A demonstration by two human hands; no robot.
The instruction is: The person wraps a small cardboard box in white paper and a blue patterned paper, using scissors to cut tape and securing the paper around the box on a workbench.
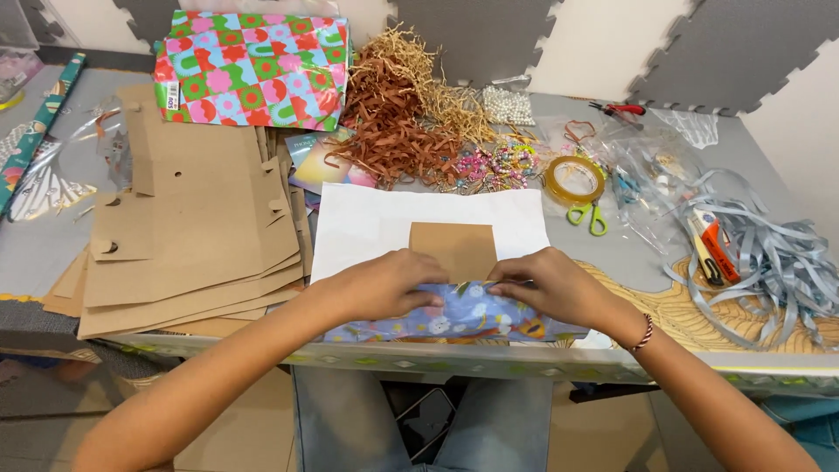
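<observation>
left hand (pixel 384 284) fingers pinch blue floral wrapping paper (pixel 463 319) | right hand (pixel 551 284) same | brown box (pixel 453 247) at 12 | checkered floral package (pixel 253 65) at 11, worktop (pixel 629 253)

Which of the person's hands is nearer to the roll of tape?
Right. The right hand lies just below the tape roll; the left hand is farther off, across the brown box.
</observation>
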